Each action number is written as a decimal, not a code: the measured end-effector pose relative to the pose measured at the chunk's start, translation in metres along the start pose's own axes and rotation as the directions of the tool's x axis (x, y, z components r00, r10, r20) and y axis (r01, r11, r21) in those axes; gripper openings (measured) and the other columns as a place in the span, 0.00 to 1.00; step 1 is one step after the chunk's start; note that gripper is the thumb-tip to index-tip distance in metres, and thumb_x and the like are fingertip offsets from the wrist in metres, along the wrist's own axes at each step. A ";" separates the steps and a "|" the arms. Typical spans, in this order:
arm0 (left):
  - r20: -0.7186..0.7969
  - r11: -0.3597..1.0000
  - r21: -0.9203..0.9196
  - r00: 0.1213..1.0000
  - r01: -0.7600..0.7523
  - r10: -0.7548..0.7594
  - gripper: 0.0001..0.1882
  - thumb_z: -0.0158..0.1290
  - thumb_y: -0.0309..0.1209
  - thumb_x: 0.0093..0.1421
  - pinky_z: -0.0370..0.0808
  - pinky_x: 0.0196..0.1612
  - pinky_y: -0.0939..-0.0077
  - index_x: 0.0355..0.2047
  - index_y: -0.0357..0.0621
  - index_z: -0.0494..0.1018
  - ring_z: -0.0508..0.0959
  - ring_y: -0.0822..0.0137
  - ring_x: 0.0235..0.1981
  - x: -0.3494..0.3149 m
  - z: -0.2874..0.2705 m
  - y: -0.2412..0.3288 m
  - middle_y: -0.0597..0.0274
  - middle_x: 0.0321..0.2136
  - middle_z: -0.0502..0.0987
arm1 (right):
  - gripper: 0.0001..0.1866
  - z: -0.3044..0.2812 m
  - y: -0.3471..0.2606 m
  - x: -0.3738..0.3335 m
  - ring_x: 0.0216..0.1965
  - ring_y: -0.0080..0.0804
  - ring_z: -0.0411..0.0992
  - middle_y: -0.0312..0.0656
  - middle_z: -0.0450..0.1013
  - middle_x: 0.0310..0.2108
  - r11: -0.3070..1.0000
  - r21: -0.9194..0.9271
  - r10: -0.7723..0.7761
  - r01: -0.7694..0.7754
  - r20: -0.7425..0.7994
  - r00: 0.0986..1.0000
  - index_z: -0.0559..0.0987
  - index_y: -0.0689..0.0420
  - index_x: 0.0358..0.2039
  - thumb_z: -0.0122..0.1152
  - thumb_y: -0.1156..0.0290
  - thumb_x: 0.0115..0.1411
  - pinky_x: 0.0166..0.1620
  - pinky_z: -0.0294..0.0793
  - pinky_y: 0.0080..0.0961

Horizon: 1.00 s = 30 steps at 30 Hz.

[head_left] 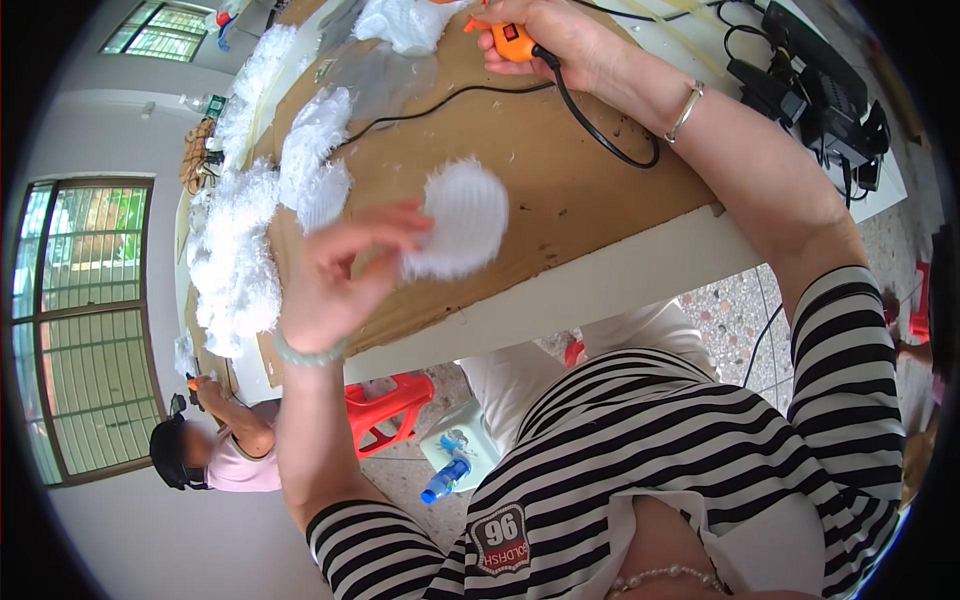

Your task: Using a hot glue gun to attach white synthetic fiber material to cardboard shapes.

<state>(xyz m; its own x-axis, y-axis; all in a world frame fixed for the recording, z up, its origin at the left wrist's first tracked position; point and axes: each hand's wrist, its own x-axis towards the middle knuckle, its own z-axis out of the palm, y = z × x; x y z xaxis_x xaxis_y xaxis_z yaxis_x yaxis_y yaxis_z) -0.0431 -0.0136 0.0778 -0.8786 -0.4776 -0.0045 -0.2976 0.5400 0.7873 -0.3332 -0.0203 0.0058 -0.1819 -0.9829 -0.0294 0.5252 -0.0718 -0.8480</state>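
Observation:
My right hand [545, 45], at the top of the view, is closed round the handle of an orange glue gun [513, 42] with a red switch. The gun's front end is partly cut off by the picture's edge. A black cord [575, 95] runs from its handle. Blurred by motion, my left hand [350, 260] is over the near part of the brown board. Its fingertips overlap the left edge of a round white pad [468, 220] with a fluffy rim and faint ribs. Whether the fingers grip the pad or only brush it, I cannot tell.
Fluffy white pieces [235, 260] are heaped along the left of the brown board [580, 190]. More lie at the top [400, 22]. Black adapters and cords [815, 100] crowd the right corner. Below stand a red stool [390, 405] and a blue-capped bottle [445, 482]. A co-worker [235, 440] is at left.

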 end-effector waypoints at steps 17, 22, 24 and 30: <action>-0.509 0.863 0.502 0.826 0.059 0.240 0.06 0.59 0.26 0.48 0.70 0.32 0.70 0.26 0.38 0.75 0.75 0.58 0.27 -0.008 0.046 -0.023 0.56 0.25 0.76 | 0.06 0.030 -0.008 -0.027 0.25 0.26 0.71 0.37 0.71 0.24 0.983 -0.180 0.025 -0.021 0.022 0.999 0.74 0.56 0.35 0.53 0.69 0.59 0.29 0.74 0.22; -0.313 0.650 0.759 0.890 0.026 0.331 0.07 0.60 0.24 0.43 0.71 0.33 0.66 0.25 0.41 0.75 0.74 0.55 0.30 0.027 0.065 -0.036 0.56 0.25 0.75 | 0.07 0.026 -0.002 -0.025 0.24 0.25 0.72 0.37 0.72 0.24 0.973 -0.229 0.047 -0.029 0.074 0.996 0.75 0.57 0.34 0.57 0.68 0.58 0.29 0.74 0.22; -0.279 0.743 0.651 0.860 -0.157 0.426 0.09 0.59 0.24 0.43 0.71 0.35 0.66 0.28 0.41 0.75 0.74 0.55 0.32 0.032 0.067 -0.034 0.57 0.26 0.75 | 0.07 0.023 0.001 -0.024 0.24 0.25 0.71 0.36 0.72 0.24 0.982 -0.191 0.028 -0.007 0.107 0.994 0.75 0.57 0.34 0.57 0.68 0.58 0.29 0.74 0.21; -0.296 0.929 0.322 0.912 -0.185 0.284 0.12 0.58 0.25 0.49 0.72 0.41 0.69 0.36 0.40 0.75 0.76 0.55 0.35 0.013 0.062 -0.020 0.54 0.33 0.77 | 0.06 0.020 -0.004 -0.024 0.23 0.26 0.71 0.37 0.72 0.23 0.985 -0.168 0.034 -0.025 0.055 0.998 0.75 0.57 0.33 0.57 0.69 0.58 0.29 0.73 0.21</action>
<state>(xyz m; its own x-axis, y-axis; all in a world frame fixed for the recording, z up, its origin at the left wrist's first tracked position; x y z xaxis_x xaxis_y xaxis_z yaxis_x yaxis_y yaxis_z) -0.0717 0.0121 0.0241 -0.7752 -0.4873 0.4021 -0.2341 0.8127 0.5336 -0.3142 0.0003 0.0200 -0.1179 -0.9926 -0.0296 0.3820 -0.0178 -0.9240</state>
